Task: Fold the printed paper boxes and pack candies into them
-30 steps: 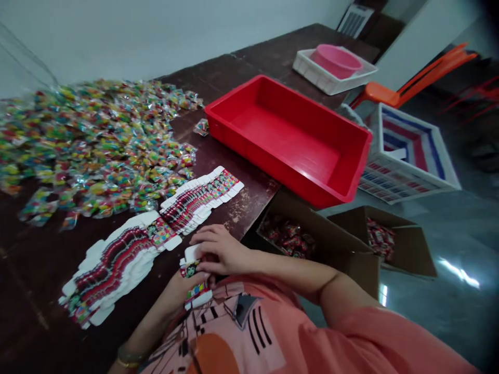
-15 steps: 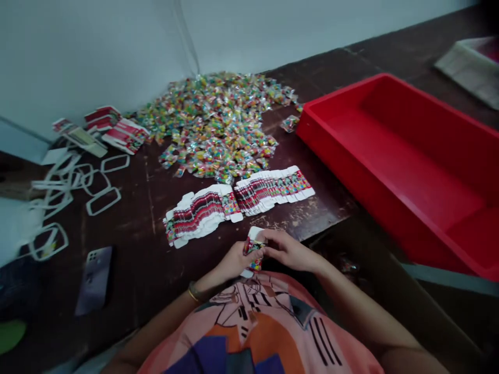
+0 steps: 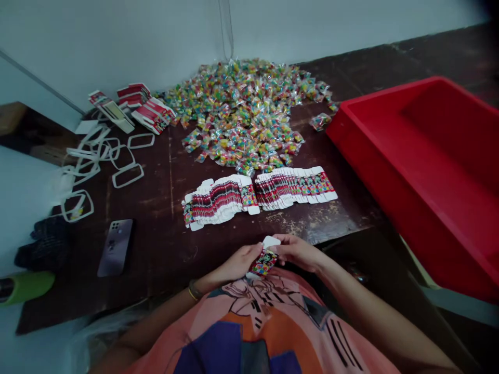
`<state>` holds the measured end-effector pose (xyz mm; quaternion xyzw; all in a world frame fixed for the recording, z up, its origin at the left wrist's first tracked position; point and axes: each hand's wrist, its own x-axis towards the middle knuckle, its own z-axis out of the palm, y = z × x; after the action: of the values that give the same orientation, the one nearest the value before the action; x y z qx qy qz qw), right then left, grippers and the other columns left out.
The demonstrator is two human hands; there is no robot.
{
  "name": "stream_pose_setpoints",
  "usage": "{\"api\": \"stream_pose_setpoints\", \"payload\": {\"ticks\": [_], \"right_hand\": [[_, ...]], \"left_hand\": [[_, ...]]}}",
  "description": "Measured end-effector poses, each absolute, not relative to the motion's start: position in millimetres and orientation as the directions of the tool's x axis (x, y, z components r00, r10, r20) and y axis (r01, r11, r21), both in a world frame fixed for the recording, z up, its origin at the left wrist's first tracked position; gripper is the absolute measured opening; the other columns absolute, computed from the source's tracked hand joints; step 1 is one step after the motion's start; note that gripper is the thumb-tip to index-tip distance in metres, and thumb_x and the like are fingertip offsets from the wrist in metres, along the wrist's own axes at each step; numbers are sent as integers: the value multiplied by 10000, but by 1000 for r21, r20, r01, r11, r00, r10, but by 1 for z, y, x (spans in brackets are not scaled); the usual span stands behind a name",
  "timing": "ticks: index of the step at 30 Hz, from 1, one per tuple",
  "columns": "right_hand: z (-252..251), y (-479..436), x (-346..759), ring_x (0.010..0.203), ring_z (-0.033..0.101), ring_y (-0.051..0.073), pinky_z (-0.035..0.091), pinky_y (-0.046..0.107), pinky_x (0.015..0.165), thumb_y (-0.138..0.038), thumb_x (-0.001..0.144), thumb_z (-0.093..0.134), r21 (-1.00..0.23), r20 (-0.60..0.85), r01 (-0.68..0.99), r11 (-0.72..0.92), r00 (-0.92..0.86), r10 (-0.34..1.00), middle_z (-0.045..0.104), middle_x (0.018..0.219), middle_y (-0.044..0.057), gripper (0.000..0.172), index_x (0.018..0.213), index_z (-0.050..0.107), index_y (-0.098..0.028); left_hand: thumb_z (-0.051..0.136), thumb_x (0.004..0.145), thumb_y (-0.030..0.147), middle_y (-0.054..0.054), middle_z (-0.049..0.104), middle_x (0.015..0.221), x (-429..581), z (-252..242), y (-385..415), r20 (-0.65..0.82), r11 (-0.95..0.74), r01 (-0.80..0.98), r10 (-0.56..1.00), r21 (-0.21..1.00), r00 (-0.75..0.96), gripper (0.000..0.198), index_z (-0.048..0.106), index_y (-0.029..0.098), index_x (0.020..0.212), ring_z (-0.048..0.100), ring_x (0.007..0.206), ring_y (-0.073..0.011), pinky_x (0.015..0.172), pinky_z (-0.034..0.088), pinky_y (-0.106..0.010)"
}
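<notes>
Close to my body, at the table's front edge, I hold a small printed carton (image 3: 264, 262) with white end flaps. My left hand (image 3: 240, 261) grips its left side, thumb on the printed face. My right hand (image 3: 298, 251) pinches the upper right, by the raised white flap. Just beyond lie two fanned rows of flat cartons, a left row (image 3: 218, 200) and a right row (image 3: 294, 187). Behind them spreads a big heap of clear packets of colourful candy (image 3: 249, 114). One packet (image 3: 320, 121) lies apart, near the red tub.
A large red tub (image 3: 413, 176) stands at the right. At the left are a phone (image 3: 116, 246), white loop-shaped bands (image 3: 128, 175), bundled cartons (image 3: 154, 115), a dark cloth (image 3: 42, 244) and a green object (image 3: 33, 287). The wall (image 3: 156, 41) closes off the back.
The view has shifted, so the table's things sit further right. The carton in my hands is turned, and its printed face shows more. Both hands still hold it.
</notes>
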<state>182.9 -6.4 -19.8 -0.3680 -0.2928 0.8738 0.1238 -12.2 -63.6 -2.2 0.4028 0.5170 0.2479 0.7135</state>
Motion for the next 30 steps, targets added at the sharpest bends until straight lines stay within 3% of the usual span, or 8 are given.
{"api": "stream_pose_setpoints", "payload": {"ticks": [3, 9, 15, 20, 26, 30], "right_hand": [[-14, 7, 178, 525, 511, 56, 457, 176, 503, -362, 614, 821, -653, -578, 150, -743, -733, 360, 609, 680, -10, 339, 804, 677, -122], [10, 4, 166, 656, 540, 88, 443, 199, 543, -457, 872, 547, -945, -310, 184, -269, -762, 569, 617, 926, 55, 367, 806, 735, -149], [6, 3, 160, 737, 606, 135, 486, 249, 638, -379, 779, 689, -938, -336, 203, -279, -724, 602, 642, 880, 48, 233, 899, 752, -190], [10, 2, 160, 818, 615, 152, 493, 278, 735, -302, 857, 608, -975, -179, 219, -17, -747, 640, 644, 891, 53, 189, 951, 744, -210], [13, -11, 169, 1014, 568, 186, 481, 338, 867, -194, 920, 472, -900, -8, 241, 363, -843, 538, 591, 1121, 94, 332, 1208, 626, -254], [-1, -20, 166, 956, 584, 196, 499, 351, 817, -205, 913, 498, -899, 35, 262, 351, -756, 654, 637, 1042, 87, 299, 1167, 644, -266]], "left_hand": [[438, 833, 592, -41, 664, 806, -10, -11, -68, -610, 659, -14, 704, 752, 364, 529, 659, 120, 920, 548, 753, -167, 731, 429, -290], [543, 790, 452, -77, 692, 879, -9, -26, -75, -642, 726, -349, 688, 593, 338, 394, 648, 112, 959, 604, 782, -196, 770, 445, -331], [476, 790, 391, -133, 693, 900, -16, -28, -78, -493, 780, -477, 626, 404, 605, 473, 581, 75, 1125, 642, 787, -224, 798, 444, -365], [486, 757, 298, -102, 677, 962, -22, -34, -81, -439, 748, -559, 663, 358, 607, 485, 521, 115, 1204, 629, 846, -211, 824, 420, -351], [528, 654, 241, -69, 621, 1038, -23, -34, -84, -458, 730, -602, 677, 322, 576, 549, 516, 175, 1199, 579, 922, -216, 831, 400, -344], [556, 542, 83, -34, 593, 989, -24, -25, -82, -476, 728, -562, 684, 393, 553, 624, 525, 197, 1154, 556, 882, -180, 809, 391, -305]]}}
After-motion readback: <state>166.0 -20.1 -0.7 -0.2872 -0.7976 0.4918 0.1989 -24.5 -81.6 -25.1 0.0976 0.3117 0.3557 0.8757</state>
